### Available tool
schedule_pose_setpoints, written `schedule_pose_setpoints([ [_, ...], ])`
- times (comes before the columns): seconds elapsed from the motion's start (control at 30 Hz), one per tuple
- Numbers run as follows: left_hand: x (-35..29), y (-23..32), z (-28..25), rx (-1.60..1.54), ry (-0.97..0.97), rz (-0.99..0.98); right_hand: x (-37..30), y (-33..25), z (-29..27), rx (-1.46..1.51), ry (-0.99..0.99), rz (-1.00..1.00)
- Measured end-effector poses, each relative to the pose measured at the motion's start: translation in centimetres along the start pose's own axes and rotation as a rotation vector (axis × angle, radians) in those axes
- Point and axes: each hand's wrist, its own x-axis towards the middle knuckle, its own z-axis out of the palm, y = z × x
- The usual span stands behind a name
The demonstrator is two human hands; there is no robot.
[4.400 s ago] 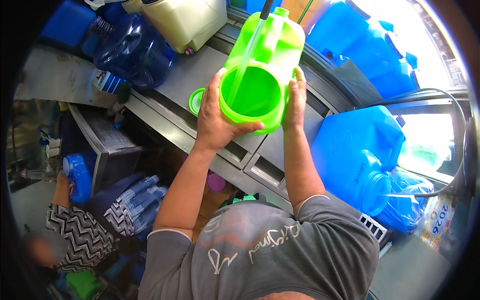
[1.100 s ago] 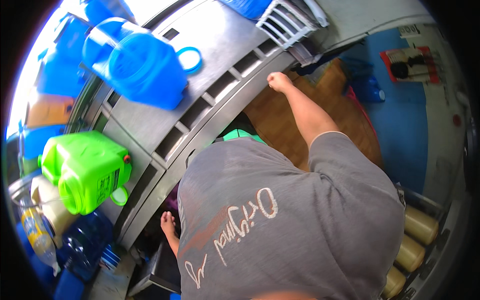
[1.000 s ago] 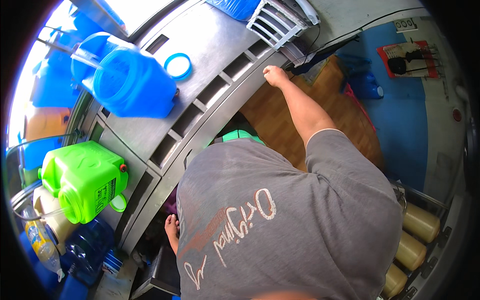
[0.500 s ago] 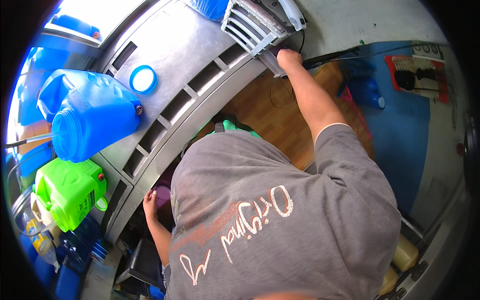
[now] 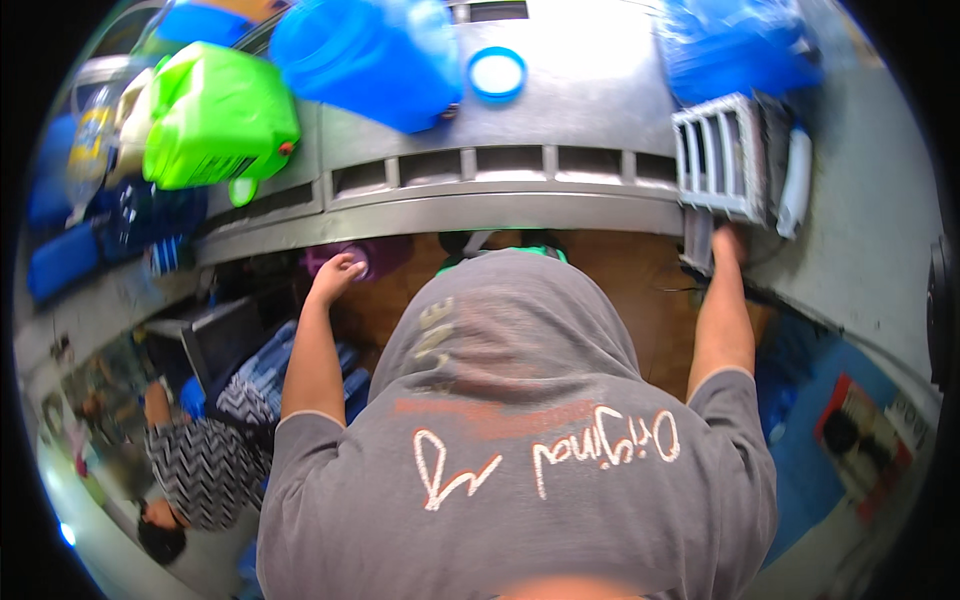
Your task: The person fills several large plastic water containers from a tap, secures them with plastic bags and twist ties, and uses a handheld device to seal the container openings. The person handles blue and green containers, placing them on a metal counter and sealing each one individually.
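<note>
Below the front edge of the steel counter, my left hand [image 5: 338, 275] has its fingers bent at the round mouth of a purple container [image 5: 385, 257], whose lower part is hidden in shadow. My right hand [image 5: 731, 245] reaches under a grey slatted frame [image 5: 718, 160] at the counter's right end. A narrow grey upright piece [image 5: 698, 243] stands beside that hand. The frame and blur hide its fingers, so I cannot tell what it touches. A long pale handle-like part [image 5: 795, 180] sits along the frame's right side.
On the steel counter [image 5: 590, 100] stand a blue jerrycan [image 5: 385, 65] and a green jerrycan [image 5: 225, 120]. A blue-rimmed round lid [image 5: 497, 75] lies right of the blue one. Blue plastic wrapping [image 5: 730, 45] is at the back right. Another person [image 5: 205, 470] is at lower left.
The whole view has turned, so the counter now runs level across the top and another person shows at lower left. Both hands stay by the same things.
</note>
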Motion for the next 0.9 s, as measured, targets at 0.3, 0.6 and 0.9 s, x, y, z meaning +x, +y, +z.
schedule_pose_setpoints([
  [0.3,-2.0,-1.5,2.2,-0.092,-0.043,-0.082,-2.2,-0.7,-1.9,-0.100,0.032,0.028],
  [0.6,-2.4,-3.8,3.0,-0.116,-0.010,-0.110,-2.3,1.2,-2.7,-0.142,-0.019,-0.030],
  [0.9,0.0,-0.8,6.1,-0.314,-0.055,0.067,-12.0,-3.7,-11.9,-0.015,0.003,-0.621],
])
